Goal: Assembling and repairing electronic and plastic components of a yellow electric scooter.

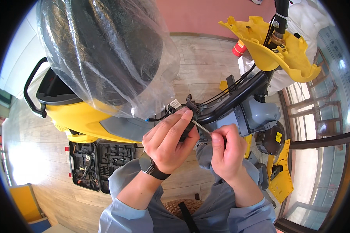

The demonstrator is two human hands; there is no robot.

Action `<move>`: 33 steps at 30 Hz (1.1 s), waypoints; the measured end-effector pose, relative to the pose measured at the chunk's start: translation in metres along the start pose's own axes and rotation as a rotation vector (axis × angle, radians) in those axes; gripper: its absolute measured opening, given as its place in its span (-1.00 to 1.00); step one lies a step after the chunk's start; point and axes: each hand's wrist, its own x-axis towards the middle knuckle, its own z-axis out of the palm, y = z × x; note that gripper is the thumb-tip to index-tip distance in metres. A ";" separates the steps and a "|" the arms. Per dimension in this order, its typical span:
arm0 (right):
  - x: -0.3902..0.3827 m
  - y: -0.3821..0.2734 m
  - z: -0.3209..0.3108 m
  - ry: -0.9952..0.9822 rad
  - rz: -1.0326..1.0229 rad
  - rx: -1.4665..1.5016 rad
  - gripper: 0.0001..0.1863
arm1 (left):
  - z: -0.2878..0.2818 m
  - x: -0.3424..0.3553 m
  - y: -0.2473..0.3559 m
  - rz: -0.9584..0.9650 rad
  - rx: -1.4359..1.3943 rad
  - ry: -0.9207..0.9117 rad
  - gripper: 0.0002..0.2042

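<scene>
A yellow electric scooter stands partly stripped, its black frame tube (237, 101) bare in the middle. My left hand (170, 136) is closed around a small black part (187, 131) by the lower end of that tube, beside black wires (168, 112). To its right, my right hand (228, 151) is closed on a slim metal tool (202, 127), shaped like a screwdriver shaft. The tool's tip reaches the black part near my left fingertips. Its handle, if it has one, is hidden in my right hand. Whether the tip sits in a screw cannot be made out.
Clear plastic wraps the dark seat (116, 50) above the yellow body (83, 118). A yellow cover (276, 58) hangs on the steering column. An open black toolbox (98, 165) lies on the floor at left. Yellow panels (280, 178) lie at right by a glass door (319, 163).
</scene>
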 end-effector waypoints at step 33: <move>0.007 0.047 -0.016 -0.099 0.385 0.690 -0.49 | -0.037 0.005 0.025 -1.234 -1.046 -0.293 -0.40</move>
